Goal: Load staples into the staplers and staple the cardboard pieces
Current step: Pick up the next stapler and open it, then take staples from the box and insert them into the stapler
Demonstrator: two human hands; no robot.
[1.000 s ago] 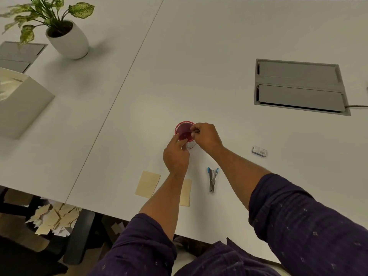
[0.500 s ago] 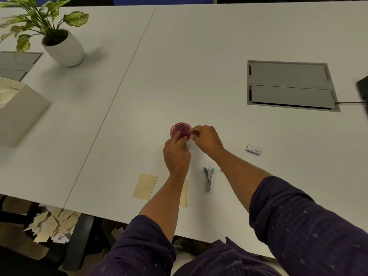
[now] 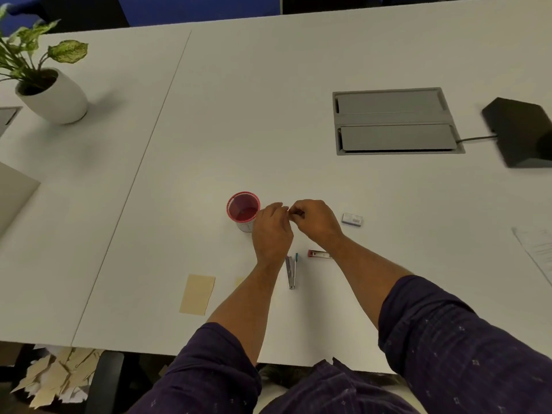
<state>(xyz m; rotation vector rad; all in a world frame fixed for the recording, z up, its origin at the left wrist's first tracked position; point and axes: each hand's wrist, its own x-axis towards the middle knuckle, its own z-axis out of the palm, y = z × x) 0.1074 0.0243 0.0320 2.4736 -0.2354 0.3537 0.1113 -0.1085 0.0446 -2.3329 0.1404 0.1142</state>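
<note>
Slim metal stapler (image 3: 291, 271) beside flat cardboard piece (image 3: 197, 294).

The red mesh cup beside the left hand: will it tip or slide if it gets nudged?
The red mesh cup looks light: thin mesh walls and nothing visible inside, so a nudge would probably slide it on the smooth white table. It stands upright and taller than wide, so a knock near the rim might tip it, and then it could roll.

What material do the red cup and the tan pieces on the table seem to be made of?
The red cup: probably metal or plastic mesh, since its wall looks finely perforated, with a solid matte rim; blur leaves this open. The tan pieces: thin cardboard by their flat, matte, uniform beige surface and slightly uneven edges; one lies mostly hidden behind the left forearm.
</note>
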